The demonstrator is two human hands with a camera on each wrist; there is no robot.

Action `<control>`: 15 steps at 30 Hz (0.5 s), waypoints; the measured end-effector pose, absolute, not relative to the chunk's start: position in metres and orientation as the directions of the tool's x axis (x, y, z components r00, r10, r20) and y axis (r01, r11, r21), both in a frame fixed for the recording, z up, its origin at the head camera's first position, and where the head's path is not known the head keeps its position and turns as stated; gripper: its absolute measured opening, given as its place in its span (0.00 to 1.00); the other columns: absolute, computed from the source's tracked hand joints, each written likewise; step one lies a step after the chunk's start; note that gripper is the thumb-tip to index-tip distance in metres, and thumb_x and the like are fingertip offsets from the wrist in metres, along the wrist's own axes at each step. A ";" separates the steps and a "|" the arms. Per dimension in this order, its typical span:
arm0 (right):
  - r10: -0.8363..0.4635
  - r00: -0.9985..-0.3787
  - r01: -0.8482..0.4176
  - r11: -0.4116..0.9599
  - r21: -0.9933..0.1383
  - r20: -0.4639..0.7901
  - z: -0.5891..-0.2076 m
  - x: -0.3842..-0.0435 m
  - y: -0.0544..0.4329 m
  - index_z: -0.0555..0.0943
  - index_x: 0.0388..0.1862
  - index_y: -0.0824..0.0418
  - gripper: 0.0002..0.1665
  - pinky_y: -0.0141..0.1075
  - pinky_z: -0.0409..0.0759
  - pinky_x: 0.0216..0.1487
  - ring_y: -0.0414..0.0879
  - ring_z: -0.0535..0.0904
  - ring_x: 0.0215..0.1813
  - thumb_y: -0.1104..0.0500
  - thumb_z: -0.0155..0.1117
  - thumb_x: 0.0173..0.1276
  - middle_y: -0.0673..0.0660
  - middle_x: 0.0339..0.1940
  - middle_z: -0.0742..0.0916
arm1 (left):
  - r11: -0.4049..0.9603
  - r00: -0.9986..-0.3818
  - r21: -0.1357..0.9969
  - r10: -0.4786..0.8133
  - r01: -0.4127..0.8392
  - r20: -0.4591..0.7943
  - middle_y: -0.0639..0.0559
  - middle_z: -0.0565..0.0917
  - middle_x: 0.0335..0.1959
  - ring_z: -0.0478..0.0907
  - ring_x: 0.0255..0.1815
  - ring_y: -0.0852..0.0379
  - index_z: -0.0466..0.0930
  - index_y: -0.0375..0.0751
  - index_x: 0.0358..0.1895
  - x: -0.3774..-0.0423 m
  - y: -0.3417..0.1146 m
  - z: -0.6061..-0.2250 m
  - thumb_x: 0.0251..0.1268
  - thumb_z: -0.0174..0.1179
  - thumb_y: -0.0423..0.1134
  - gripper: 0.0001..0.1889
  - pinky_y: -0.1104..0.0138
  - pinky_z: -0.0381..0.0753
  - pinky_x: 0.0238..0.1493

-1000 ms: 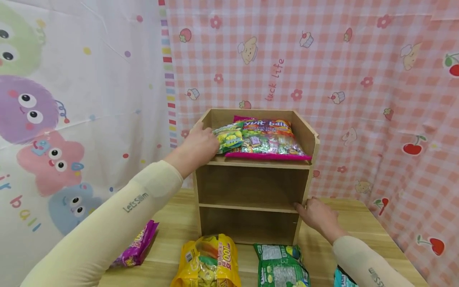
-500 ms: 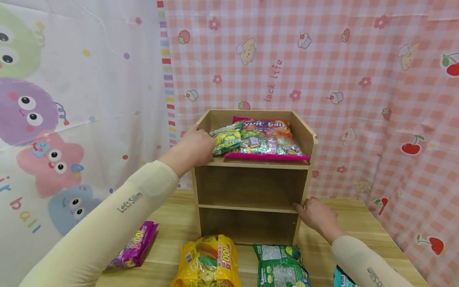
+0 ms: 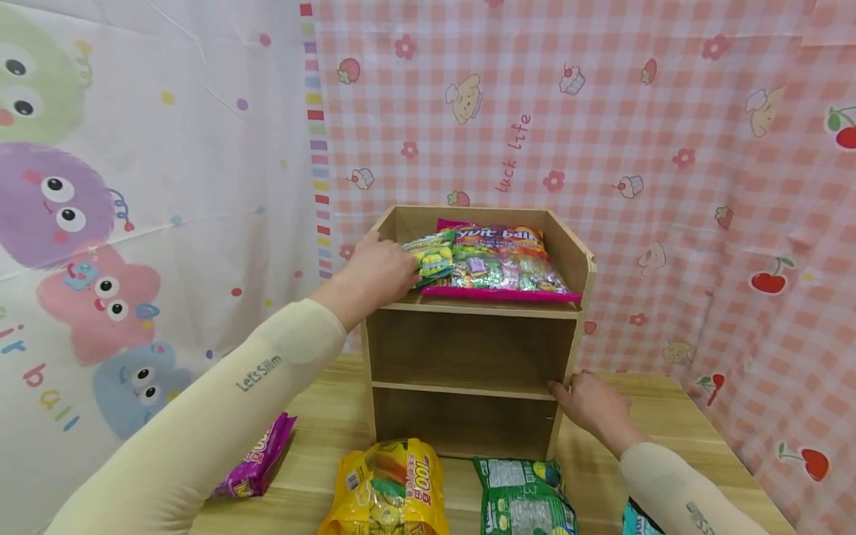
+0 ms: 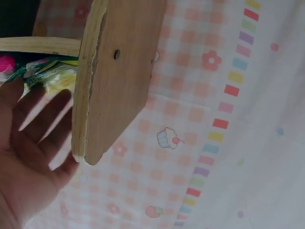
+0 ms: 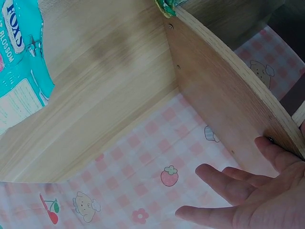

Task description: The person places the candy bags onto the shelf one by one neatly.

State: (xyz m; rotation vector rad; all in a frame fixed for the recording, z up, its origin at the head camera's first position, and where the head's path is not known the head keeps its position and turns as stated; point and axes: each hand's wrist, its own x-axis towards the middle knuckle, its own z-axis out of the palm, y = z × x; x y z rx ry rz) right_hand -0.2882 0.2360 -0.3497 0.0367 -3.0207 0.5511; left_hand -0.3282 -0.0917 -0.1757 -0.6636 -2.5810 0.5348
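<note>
My left hand (image 3: 377, 269) is at the left end of the wooden shelf's top level, its fingertips at a small green and yellow candy bag (image 3: 435, 260). In the left wrist view, the fingers of that hand (image 4: 33, 138) look loosely extended beside the side panel (image 4: 119, 71). The small bag leans on a large pink-edged fruit candy bag (image 3: 501, 260). My right hand (image 3: 591, 405) holds the right side of the wooden shelf (image 3: 468, 390), thumb at the front edge. From the right wrist, the index finger (image 5: 276, 152) touches the outer panel while the other fingers stand off it.
On the table (image 3: 314, 446) in front of the shelf lie a purple candy bag (image 3: 261, 461), a yellow bag (image 3: 388, 487) and a green bag (image 3: 528, 498). A teal bag (image 5: 21, 67) lies right of the shelf. Patterned curtains (image 3: 602, 111) hang behind.
My left hand has shifted slightly right against the small bag, after a small move left. The right hand stays on the shelf. The head view has tilted a little.
</note>
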 end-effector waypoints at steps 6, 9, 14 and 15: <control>-0.011 -0.997 -0.038 0.936 -0.351 0.080 -0.349 -0.289 0.236 0.81 0.48 0.73 0.34 0.82 0.55 0.52 0.71 0.79 0.49 0.41 0.49 0.75 0.70 0.48 0.84 | 0.761 -0.748 -0.489 0.600 0.426 0.282 0.46 0.88 0.33 0.83 0.35 0.50 0.85 0.45 0.31 -0.329 -0.092 -0.177 0.70 0.59 0.44 0.11 0.54 0.71 0.42; -0.009 -0.997 -0.038 0.936 -0.349 0.083 -0.349 -0.289 0.236 0.81 0.49 0.73 0.34 0.82 0.55 0.52 0.72 0.79 0.50 0.41 0.49 0.75 0.71 0.50 0.83 | 0.766 -0.769 -0.463 0.593 0.446 0.240 0.45 0.87 0.36 0.83 0.38 0.47 0.86 0.44 0.33 -0.328 -0.093 -0.175 0.67 0.57 0.40 0.09 0.53 0.72 0.41; -0.009 -0.997 -0.035 0.938 -0.344 0.078 -0.349 -0.289 0.235 0.81 0.48 0.72 0.34 0.82 0.55 0.52 0.71 0.79 0.49 0.41 0.48 0.76 0.70 0.48 0.84 | 0.837 -0.830 -0.402 0.493 0.370 0.261 0.45 0.86 0.36 0.82 0.38 0.46 0.84 0.41 0.34 -0.329 -0.088 -0.171 0.71 0.53 0.45 0.14 0.52 0.74 0.46; -0.009 -0.997 -0.035 0.938 -0.345 0.077 -0.349 -0.289 0.235 0.81 0.47 0.72 0.33 0.82 0.55 0.52 0.70 0.80 0.48 0.41 0.48 0.76 0.70 0.47 0.84 | 0.856 -0.833 -0.386 0.468 0.344 0.295 0.45 0.85 0.34 0.82 0.37 0.46 0.83 0.41 0.32 -0.329 -0.086 -0.171 0.72 0.52 0.47 0.17 0.52 0.74 0.46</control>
